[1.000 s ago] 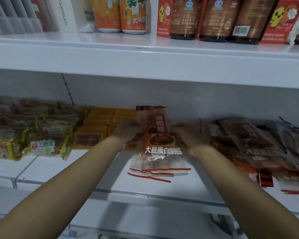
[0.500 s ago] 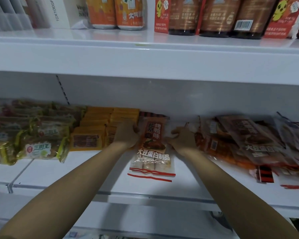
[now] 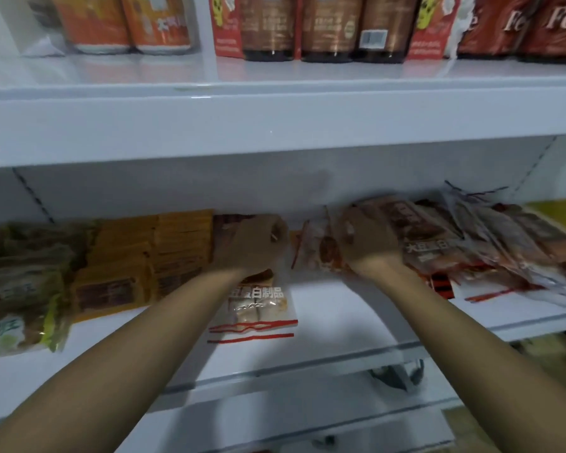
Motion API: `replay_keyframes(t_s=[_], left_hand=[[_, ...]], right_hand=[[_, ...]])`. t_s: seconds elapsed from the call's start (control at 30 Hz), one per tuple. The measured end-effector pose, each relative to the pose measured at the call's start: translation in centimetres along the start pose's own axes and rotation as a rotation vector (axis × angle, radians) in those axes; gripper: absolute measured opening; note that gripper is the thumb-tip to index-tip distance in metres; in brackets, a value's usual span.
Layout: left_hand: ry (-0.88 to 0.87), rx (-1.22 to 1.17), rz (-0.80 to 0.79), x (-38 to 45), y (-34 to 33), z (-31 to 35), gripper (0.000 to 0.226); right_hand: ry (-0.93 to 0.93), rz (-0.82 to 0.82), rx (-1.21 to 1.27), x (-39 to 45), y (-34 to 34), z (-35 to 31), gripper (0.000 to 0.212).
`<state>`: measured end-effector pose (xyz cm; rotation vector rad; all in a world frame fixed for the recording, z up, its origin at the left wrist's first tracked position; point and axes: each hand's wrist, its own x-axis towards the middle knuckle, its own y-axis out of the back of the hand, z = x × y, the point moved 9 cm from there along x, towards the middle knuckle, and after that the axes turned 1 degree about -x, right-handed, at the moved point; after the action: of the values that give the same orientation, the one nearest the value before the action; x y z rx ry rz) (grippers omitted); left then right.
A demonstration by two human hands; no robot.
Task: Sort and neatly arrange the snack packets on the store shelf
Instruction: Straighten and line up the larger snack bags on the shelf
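A clear snack packet [image 3: 257, 308] with white lettering and red stripes lies flat on the middle shelf [image 3: 340, 325]. My left hand [image 3: 252, 246] rests on its upper end with curled fingers, gripping it. To the right, my right hand [image 3: 366, 243] is at the left edge of a loose, untidy pile of similar reddish-brown packets [image 3: 471, 243]. Its fingers close around one reddish packet [image 3: 319, 253] there; the view is blurred.
Neat stacks of orange packets [image 3: 151, 256] sit just left of my left hand, with green-yellow packets [image 3: 20, 289] further left. The upper shelf [image 3: 275, 119] holds cans, dark bottles and red bags. A lower shelf edge [image 3: 275, 416] runs below.
The clear packet went from held upright in both hands to lying flat on the shelf. My right hand let go of it and moved right to the messy pile.
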<state>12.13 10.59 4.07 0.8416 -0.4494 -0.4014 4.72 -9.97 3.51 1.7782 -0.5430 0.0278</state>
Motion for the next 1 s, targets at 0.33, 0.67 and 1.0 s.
replay_keyframes(t_s=[0.33,0.67,1.0], left_hand=[[0.495,-0.435,-0.567,-1.0,-13.6,6.4,0.053],[0.449,-0.297,-0.086,4.2,-15.8,9.8,0.069],[0.457,-0.407,0.134,4.2,-17.9,11.5,0.028]], right_hand=[[-0.253,-0.235,-0.186,3.0,2.0,13.9,0.097],[-0.122,-0.326,0.107,4.6,2.5,18.0,0.124],[-0.041,-0.292,0.278,4.9,3.7,19.4,0.113]])
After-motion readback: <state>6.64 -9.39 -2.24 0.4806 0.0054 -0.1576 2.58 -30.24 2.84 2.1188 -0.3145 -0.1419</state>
